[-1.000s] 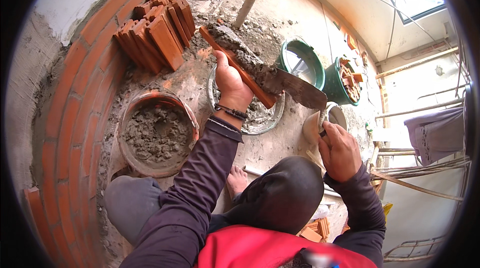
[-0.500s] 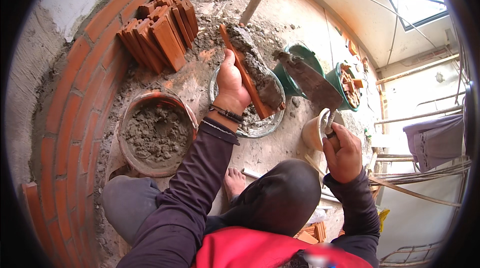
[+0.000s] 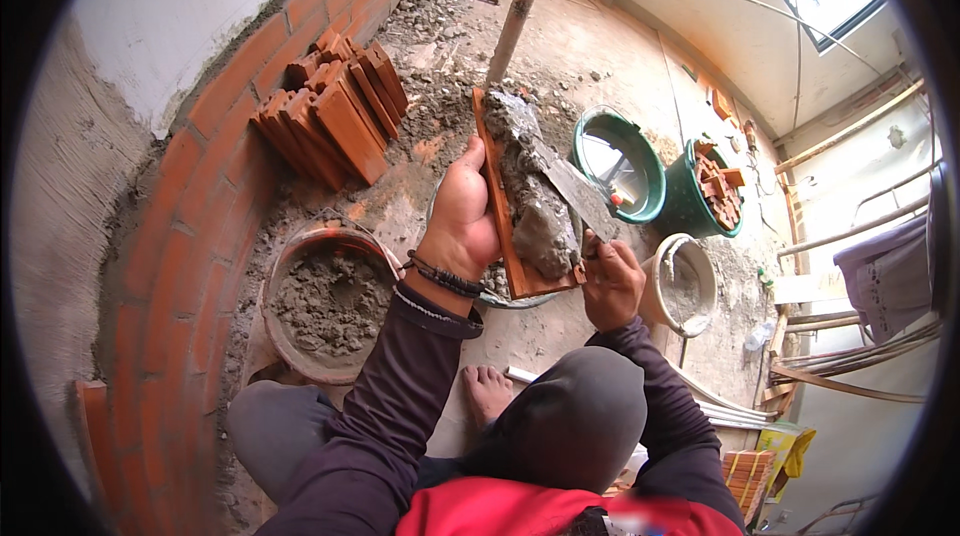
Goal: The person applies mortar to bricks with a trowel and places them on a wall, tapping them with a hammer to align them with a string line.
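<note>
My left hand (image 3: 465, 211) grips a flat orange brick (image 3: 496, 201) from its left side, holding it tilted in the air. Thick wet grey mortar (image 3: 540, 226) covers the brick's upper face. In my right hand (image 3: 612, 284) is a trowel, fingers closed round its handle; its metal blade (image 3: 583, 198) lies against the right side of the mortar. Beneath the brick, mostly hidden by it and my left hand, is a round basin (image 3: 520, 303). A bucket (image 3: 272, 336) of grey mortar stands left of my left forearm.
Stacked bricks (image 3: 345, 121) stand beside a curved-looking low brick wall (image 3: 160, 276) on the left. Beyond my hands are a green bucket (image 3: 657, 181), another green bucket (image 3: 690, 219) of brick pieces and a whitish bucket (image 3: 652, 286). A slanted pole (image 3: 522, 11) rises at the far side.
The trowel has swung left and down from beside the brick onto the mortar. The brick sits slightly lower and further right in view; the mortar looks more spread and smoother.
</note>
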Demonstrator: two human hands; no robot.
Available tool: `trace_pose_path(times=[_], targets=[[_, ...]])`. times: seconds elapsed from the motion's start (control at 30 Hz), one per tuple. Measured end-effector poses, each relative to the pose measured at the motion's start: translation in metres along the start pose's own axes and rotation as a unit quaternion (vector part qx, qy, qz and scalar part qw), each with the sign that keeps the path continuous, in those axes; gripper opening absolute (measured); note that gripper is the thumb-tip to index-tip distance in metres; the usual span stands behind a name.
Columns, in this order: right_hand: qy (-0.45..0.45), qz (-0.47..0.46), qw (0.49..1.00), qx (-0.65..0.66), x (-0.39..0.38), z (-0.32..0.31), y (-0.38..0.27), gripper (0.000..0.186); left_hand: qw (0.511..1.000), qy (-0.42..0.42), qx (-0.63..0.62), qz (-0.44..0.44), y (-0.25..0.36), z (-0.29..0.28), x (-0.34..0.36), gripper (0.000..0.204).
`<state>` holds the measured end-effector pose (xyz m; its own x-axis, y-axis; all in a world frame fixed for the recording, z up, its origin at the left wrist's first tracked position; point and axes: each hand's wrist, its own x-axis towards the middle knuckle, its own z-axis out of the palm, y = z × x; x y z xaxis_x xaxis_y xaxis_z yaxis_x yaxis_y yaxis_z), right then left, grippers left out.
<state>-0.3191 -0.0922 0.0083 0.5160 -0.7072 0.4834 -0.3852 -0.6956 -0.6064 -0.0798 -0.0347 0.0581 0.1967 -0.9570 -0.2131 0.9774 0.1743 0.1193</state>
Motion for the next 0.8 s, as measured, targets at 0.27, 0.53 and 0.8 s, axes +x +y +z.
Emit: trace_pose_path(times=[0.27,0.53,0.8], targets=[[0.029,-0.089,0.985,-0.142,-0.02,-0.021,0.029,0.034,0.998,0.035,0.042,0.025,0.015,-0.016,-0.002,0.044],[-0.225,0.117,0.959,0.127,0.036,-0.087,-0.008,0.021,0.997,-0.077,0.029,-0.01,0.022,-0.03,0.012,0.043],[-0.478,0.23,0.816,0.229,0.098,-0.085,-0.014,0.043,0.994,-0.092,0.037,-0.049,0.009,-0.031,0.013,0.047]])
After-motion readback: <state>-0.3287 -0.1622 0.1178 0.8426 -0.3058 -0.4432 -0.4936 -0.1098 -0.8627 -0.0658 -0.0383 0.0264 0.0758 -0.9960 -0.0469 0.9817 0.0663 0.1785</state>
